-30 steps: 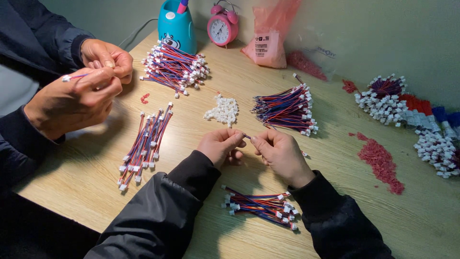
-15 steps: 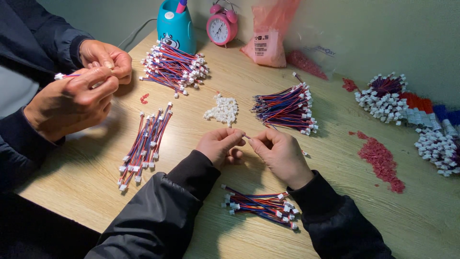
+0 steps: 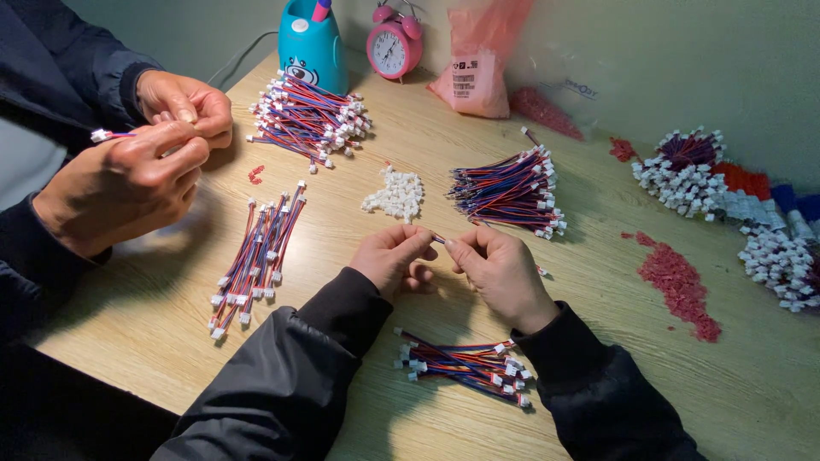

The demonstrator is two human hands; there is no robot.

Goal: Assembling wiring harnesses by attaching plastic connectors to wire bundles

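My left hand (image 3: pixel 395 259) and my right hand (image 3: pixel 498 273) meet over the middle of the wooden table (image 3: pixel 598 401), pinching between their fingertips a short red-and-blue wire lead (image 3: pixel 437 239). Most of the lead is hidden by my fingers. A small pile of white plastic connectors (image 3: pixel 396 194) lies just beyond my left hand. A bundle of wire leads with white plugs (image 3: pixel 512 189) lies beyond my right hand. Another small bundle (image 3: pixel 465 365) rests between my forearms.
A co-worker's hands (image 3: pixel 141 162) at the left hold a wire lead. Near them lie a row of leads (image 3: pixel 256 256) and a heap of leads (image 3: pixel 309 121). At the back stand a teal pen holder (image 3: pixel 313 51), a pink alarm clock (image 3: pixel 394 47) and a pink bag (image 3: pixel 480 64). Red bits (image 3: pixel 679 286) and more bundles (image 3: pixel 692 171) lie to the right.
My hands have hardly moved, still pinching the lead. The co-worker's hands shifted slightly, drawing their lead out toward the left.
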